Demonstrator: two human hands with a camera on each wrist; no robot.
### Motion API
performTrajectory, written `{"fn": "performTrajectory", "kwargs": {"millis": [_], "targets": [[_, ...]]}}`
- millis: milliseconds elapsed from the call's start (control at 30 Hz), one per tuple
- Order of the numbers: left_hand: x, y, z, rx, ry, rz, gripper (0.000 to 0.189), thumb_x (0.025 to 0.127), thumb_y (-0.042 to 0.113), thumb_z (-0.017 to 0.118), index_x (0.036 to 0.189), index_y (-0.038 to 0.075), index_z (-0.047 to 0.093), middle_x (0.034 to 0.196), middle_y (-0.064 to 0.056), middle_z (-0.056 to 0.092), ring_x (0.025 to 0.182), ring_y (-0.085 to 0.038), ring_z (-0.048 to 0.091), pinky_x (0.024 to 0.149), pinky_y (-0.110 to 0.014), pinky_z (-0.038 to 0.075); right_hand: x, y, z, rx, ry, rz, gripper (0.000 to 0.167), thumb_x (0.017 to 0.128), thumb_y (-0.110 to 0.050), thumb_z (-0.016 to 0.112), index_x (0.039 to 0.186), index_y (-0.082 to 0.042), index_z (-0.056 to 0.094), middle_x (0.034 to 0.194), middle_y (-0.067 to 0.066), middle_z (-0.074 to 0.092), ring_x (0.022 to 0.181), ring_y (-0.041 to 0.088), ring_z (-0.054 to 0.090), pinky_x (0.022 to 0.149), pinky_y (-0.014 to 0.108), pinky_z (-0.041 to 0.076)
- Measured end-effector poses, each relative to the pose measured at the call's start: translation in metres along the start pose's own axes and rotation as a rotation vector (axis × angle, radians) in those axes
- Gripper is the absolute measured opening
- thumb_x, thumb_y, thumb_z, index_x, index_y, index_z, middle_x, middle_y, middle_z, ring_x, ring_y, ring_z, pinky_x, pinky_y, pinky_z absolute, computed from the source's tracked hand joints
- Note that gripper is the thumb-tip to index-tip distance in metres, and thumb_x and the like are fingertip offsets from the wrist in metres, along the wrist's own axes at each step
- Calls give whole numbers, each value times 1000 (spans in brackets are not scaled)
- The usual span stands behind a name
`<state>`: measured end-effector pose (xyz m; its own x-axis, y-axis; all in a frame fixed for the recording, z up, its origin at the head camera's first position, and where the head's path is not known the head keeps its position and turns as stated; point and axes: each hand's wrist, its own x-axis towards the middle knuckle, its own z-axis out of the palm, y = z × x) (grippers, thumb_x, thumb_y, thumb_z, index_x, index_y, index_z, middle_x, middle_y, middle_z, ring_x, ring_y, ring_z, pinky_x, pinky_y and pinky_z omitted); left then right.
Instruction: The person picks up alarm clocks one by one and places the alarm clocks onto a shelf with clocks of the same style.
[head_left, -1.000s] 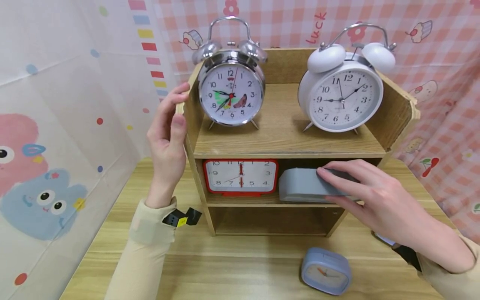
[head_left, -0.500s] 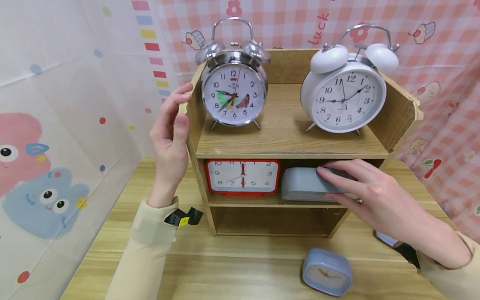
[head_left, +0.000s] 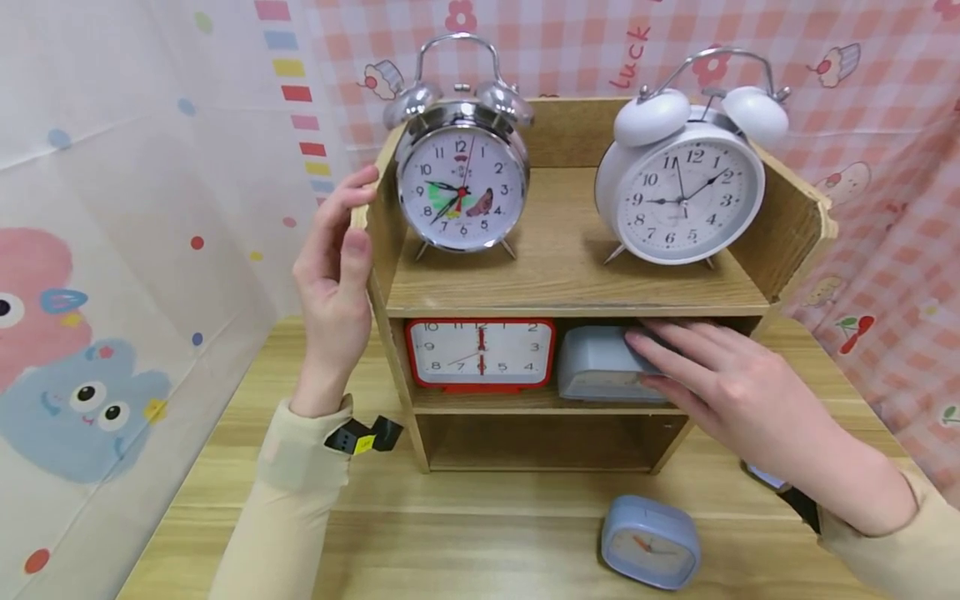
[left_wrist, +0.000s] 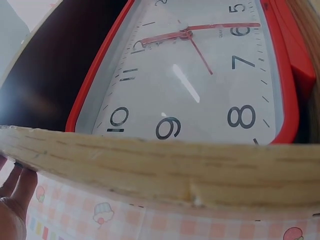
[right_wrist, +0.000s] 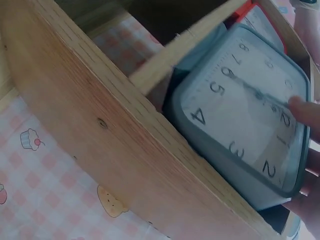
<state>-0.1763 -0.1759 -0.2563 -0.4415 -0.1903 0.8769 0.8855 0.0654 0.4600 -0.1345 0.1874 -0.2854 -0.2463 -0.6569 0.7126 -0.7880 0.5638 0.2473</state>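
My right hand (head_left: pixel 723 392) holds a grey-blue alarm clock (head_left: pixel 600 362) at the right of the middle shelf, fingers over its top and thumb at its face. The right wrist view shows the clock's white dial (right_wrist: pixel 245 110) tilted, with a fingertip on it. Beside it stands a red rectangular clock (head_left: pixel 480 354), facing forward. My left hand (head_left: pixel 333 292) rests against the outer left side of the wooden shelf unit (head_left: pixel 585 296), near its front edge. Some of its fingers (left_wrist: pixel 22 192) show beyond the panel in the left wrist view.
On the top shelf stand a silver twin-bell clock (head_left: pixel 463 187) and a white twin-bell clock (head_left: pixel 686 196). A small blue-purple clock (head_left: pixel 651 542) sits on the wooden table (head_left: pixel 465 533) in front of the unit. Patterned cloth (head_left: pixel 570 50) hangs behind.
The grey-blue clock has tipped back a little, so part of its face shows, and sits deeper in the shelf. My right hand has moved slightly inward with it. My left hand stays put.
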Motion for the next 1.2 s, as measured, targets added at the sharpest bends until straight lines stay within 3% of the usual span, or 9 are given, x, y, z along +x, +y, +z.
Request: {"fn": "performTrajectory", "kwargs": {"millis": [100,300,600,1000,1100,1200], "targets": [[0,0,0,2,-2,-3,70,98,58,65,129,-5,63,142,-4,67,143,-25,56,126,-40,39,0,-5,3,-45,55,-26,43,114,-33,46,124,-3,76,113,17,78,99,35,74,92,43,55],[0,1,0,0,1,1,69,98,58,65,128,-5,64,142,-5,67,143,-24,56,127,-41,39,-5,-12,17,-114,213,-66,34,111,-22,54,117,2,76,105,24,76,89,42,71,82,51,59],[1,1,0,11,-6,10,72,100,57,64,129,-9,61,142,-6,67,143,-25,56,129,-44,36,-20,-14,31,-172,125,-21,56,114,-39,44,133,10,64,121,30,69,104,48,65,91,56,52],[1,1,0,21,-7,9,73,100,58,64,130,-9,60,143,-8,66,144,-26,55,129,-45,36,-26,-12,40,-217,90,14,57,114,-39,40,138,9,59,129,32,64,111,49,60,96,60,47],[1,1,0,21,-6,11,73,100,57,64,129,-10,61,142,-8,67,143,-25,55,129,-45,36,-26,-12,42,-216,85,21,55,108,-35,50,139,10,57,129,32,63,111,50,59,96,61,46],[1,1,0,20,-3,11,73,100,58,64,129,-10,61,142,-8,67,143,-25,56,129,-45,36,-26,-11,42,-209,76,27,62,94,-32,59,139,10,56,128,33,62,110,50,59,96,62,46]]}}
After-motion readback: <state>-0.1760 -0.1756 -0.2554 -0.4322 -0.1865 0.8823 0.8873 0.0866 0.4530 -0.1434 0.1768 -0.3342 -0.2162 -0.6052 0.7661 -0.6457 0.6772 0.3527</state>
